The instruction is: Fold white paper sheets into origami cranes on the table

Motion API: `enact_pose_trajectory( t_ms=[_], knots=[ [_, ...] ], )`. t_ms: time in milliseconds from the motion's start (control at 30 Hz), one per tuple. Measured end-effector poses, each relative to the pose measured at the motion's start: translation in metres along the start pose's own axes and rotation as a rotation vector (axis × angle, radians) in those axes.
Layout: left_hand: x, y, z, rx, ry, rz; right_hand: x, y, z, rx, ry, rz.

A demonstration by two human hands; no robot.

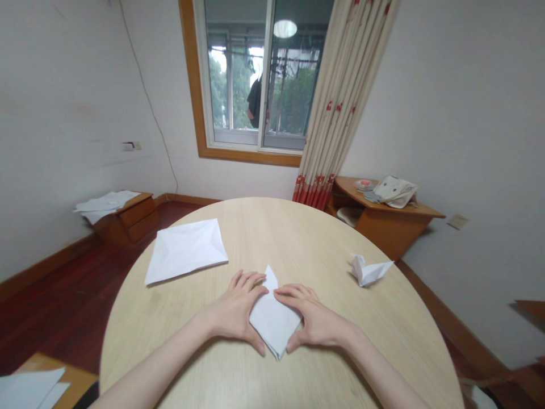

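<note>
A folded white paper (272,318), kite-shaped with a point facing away from me, lies on the round light wooden table (298,238). My left hand (238,309) rests flat on its left edge with fingers stretched out. My right hand (309,321) presses on its right edge, fingers flat and the thumb along the lower side. Both hands pin the paper to the tabletop.
A stack of white sheets (187,250) lies at the table's left. A finished folded paper figure (368,271) sits at the right. Low wooden cabinets stand by the left wall (128,216) and under the curtain (387,218). More paper (29,386) lies at the bottom left.
</note>
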State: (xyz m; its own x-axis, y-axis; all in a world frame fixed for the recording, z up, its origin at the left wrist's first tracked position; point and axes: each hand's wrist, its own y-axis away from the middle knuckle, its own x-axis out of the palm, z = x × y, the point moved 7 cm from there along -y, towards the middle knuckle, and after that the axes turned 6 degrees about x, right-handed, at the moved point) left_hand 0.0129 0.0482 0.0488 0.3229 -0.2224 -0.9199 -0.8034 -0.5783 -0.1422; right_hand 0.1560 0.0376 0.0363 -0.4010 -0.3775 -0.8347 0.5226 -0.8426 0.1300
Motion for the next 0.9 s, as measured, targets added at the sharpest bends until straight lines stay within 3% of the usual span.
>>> enact_pose_trajectory(
  t_ms=[200,533,900],
  knots=[
    [0.0003,0.0002,0.0023,-0.004,0.001,-0.043,-0.0015,0.0005,-0.0009,0.015,-0.037,0.016],
    [-0.0003,-0.0005,0.0035,-0.057,0.009,-0.010,-0.0021,0.0016,-0.0014,-0.014,-0.026,0.015],
    [0.0014,0.0002,0.0063,-0.082,-0.051,-0.022,-0.0057,-0.0001,-0.0006,-0.074,-0.072,-0.072]
  ],
)
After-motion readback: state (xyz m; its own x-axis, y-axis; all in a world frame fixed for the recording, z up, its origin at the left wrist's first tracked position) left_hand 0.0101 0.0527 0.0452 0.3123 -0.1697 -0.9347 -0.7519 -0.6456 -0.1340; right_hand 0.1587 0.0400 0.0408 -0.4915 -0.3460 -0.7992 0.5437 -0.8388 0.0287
